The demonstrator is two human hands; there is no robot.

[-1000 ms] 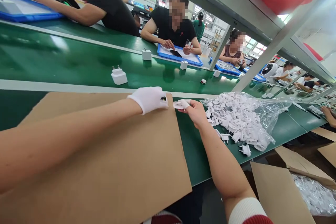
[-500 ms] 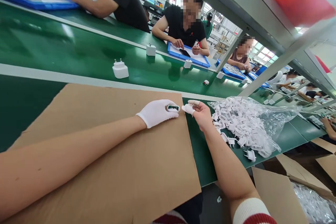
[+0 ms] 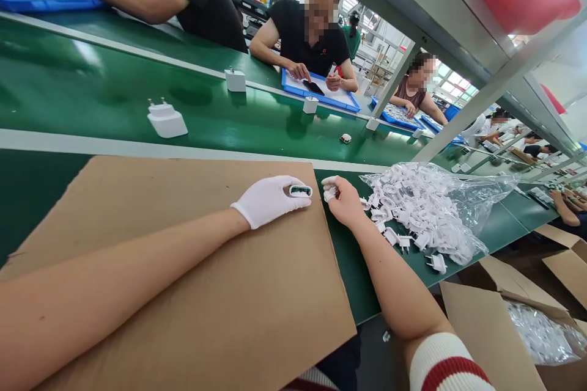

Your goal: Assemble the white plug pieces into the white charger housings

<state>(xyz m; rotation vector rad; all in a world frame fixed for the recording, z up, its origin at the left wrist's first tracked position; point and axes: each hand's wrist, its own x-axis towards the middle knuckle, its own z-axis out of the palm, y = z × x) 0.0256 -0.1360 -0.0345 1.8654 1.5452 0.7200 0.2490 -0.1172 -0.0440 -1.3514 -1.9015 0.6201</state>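
My left hand, in a white glove, is wrapped round a white charger housing above the cardboard sheet. The housing's open end points right, and a green circuit board shows inside it. Just beyond the cardboard's right edge is my right hand, with white coverings on its fingertips. Its fingers are curled together; whatever lies between them is hidden or blends with the white coverings. The two hands are apart. Close by on the right, white plug pieces spill from a clear plastic bag.
Brown cardboard covers the bench before me. Beyond it, a green conveyor belt carries white chargers. Across it, a person in black works over a blue-rimmed tray. A slanted metal post and open cartons stand right.
My right hand has drawn slightly away from the housing and its fingers have curled in. The left hand keeps its hold. Chargers on the belt have shifted left, and the view has shifted a little.
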